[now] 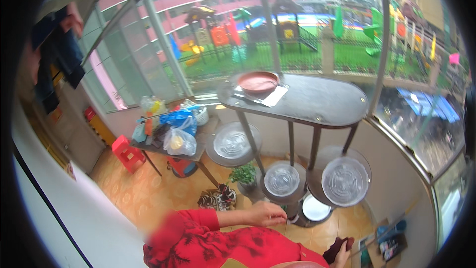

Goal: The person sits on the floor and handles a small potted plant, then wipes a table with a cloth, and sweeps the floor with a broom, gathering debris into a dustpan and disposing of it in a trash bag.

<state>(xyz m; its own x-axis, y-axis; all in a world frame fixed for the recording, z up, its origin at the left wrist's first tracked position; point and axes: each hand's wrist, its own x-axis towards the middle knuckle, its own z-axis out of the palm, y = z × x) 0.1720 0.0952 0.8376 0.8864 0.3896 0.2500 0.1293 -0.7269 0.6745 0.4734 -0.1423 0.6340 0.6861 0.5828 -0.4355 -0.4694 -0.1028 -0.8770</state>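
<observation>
My left hand (pixel 268 214) reaches in from the red sleeve, its fingers loosely bent and slightly apart, with nothing seen in it. It hovers in front of the tiered plant stand (pixel 327 109), near the lower shelves. At the lower right, my right hand (pixel 341 257) is shut on a dark red cloth (pixel 334 249); part of that hand is cut off by the frame's bottom edge. Clear plastic saucers (pixel 345 181) rest on the stand's round shelves, and a white saucer (pixel 316 207) lies on a low one. A brown plant saucer (pixel 258 82) sits on the top board.
White paper (pixel 274 96) lies by the brown saucer. A leafy potted plant (pixel 243 174) and patterned shoes (pixel 219 197) stand low down. Left, a small table (pixel 193 152) bears plastic bags (pixel 180 141); a red stool (pixel 127 152) is beside it. A box of items (pixel 390 245) sits right. Windows enclose the balcony.
</observation>
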